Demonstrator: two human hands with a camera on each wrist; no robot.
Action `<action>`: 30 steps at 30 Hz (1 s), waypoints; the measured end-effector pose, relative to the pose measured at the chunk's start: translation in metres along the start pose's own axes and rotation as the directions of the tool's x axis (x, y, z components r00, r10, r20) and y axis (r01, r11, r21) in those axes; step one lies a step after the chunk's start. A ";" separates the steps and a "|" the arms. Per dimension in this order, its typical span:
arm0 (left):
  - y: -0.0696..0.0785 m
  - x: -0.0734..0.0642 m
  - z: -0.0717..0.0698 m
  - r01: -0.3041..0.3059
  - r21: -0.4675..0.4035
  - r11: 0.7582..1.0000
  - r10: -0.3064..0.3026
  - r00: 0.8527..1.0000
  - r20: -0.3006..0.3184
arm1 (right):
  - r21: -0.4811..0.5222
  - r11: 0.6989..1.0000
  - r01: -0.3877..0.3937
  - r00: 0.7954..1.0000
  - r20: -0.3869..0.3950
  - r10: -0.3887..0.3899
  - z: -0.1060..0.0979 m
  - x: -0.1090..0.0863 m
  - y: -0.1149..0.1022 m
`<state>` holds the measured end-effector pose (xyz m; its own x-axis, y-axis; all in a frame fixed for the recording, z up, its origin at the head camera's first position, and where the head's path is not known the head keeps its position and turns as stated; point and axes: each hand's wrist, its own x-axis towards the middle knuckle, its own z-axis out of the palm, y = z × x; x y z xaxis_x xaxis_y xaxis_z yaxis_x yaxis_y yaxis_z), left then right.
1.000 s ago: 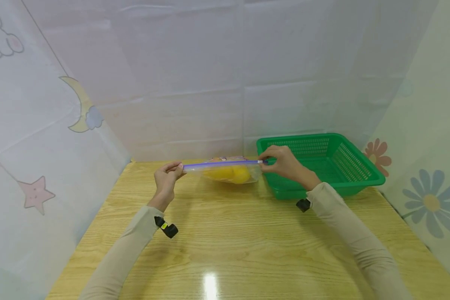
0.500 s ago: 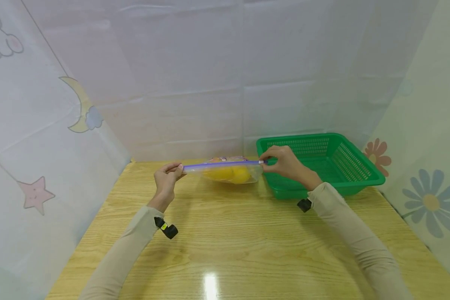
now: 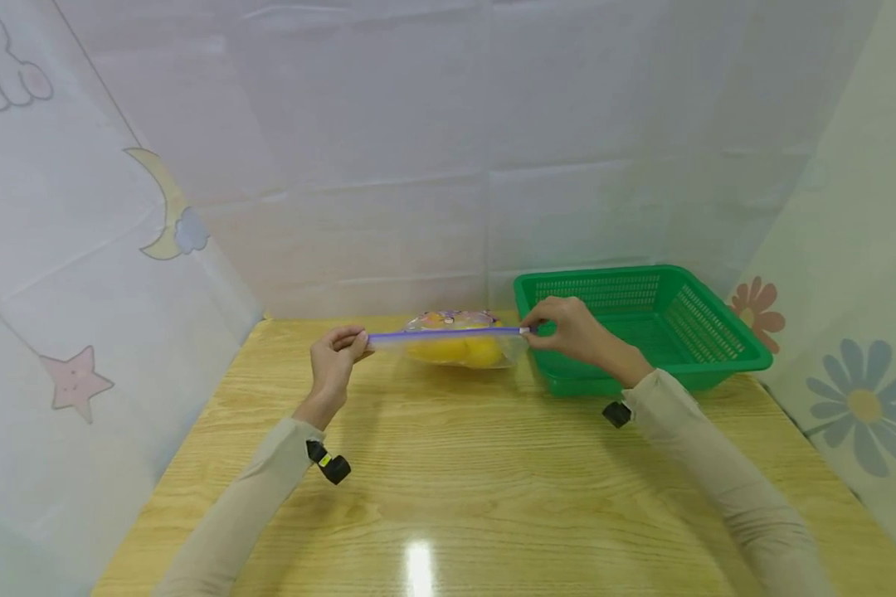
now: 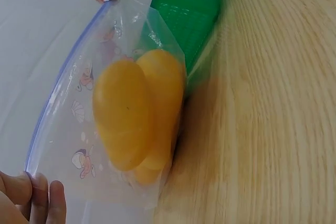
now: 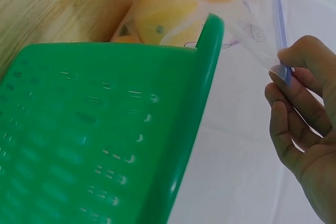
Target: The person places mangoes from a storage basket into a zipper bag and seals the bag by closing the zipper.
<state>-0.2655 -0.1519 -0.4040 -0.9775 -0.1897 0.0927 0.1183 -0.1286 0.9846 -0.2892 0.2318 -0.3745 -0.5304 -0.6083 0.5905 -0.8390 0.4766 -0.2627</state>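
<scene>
A clear zip bag (image 3: 508, 352) with a purple zip strip (image 3: 448, 333) and small printed figures stands at the back of the table. Inside it several smooth yellow-orange fruits (image 4: 123, 114), mango-like in shape, sit low in the bag. My left hand (image 3: 332, 365) pinches the left end of the strip between thumb and fingers. At the strip's other end, by a small white slider (image 3: 525, 331), my right hand (image 3: 571, 333) pinches the zip with thumb and forefinger. The strip is stretched straight between both hands.
A green plastic basket (image 3: 642, 375) with slotted walls stands at the back right, partly behind my right hand. Wood-grain table (image 3: 448, 464) lies in front of the bag. A pale printed cloth (image 3: 373, 149) hangs behind and at the sides.
The zip strip has dropped slightly and more of the printed bag shows behind it. My right hand has shifted a little right and down, still pinching the strip's end.
</scene>
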 end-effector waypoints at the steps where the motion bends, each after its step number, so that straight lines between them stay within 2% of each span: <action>1: 0.000 -0.001 -0.001 -0.007 0.011 1.000 0.007 1.000 0.008 | -0.006 1.000 -0.001 1.000 0.004 0.001 0.000 -0.001 0.000; 8: -0.004 -0.006 -0.006 -0.081 0.132 0.988 0.068 0.992 0.102 | -0.009 1.000 0.012 1.000 0.014 -0.012 -0.001 -0.010 -0.001; 13: -0.007 -0.009 -0.012 -0.181 0.247 0.952 0.141 0.975 0.171 | 0.011 0.998 0.060 0.998 0.021 -0.060 0.000 -0.015 -0.002; 16: -0.008 -0.009 -0.016 -0.220 0.297 0.929 0.166 0.966 0.197 | 0.009 0.997 0.079 0.996 0.028 -0.080 0.000 -0.017 -0.005; 21: -0.008 -0.011 -0.019 -0.264 0.341 0.902 0.188 0.952 0.241 | -0.018 0.997 0.076 0.996 0.049 -0.075 0.001 -0.023 -0.010; 24: -0.001 -0.018 -0.018 -0.290 0.364 0.885 0.193 0.940 0.280 | -0.025 0.997 0.070 0.996 0.064 -0.068 0.000 -0.027 -0.013; 28: -0.004 -0.021 -0.019 -0.306 0.395 0.866 0.184 0.931 0.316 | -0.040 0.996 0.074 0.995 0.072 -0.071 0.000 -0.032 -0.015; 30: -0.013 -0.017 -0.023 -0.314 0.398 0.862 0.185 0.926 0.329 | -0.041 0.996 0.079 0.994 0.077 -0.076 0.001 -0.035 -0.016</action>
<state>-0.2467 -0.1694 -0.4219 -0.9408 0.1204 0.3169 0.3390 0.3355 0.8789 -0.2572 0.2445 -0.3911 -0.4730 -0.6900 0.5478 -0.8727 0.4523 -0.1838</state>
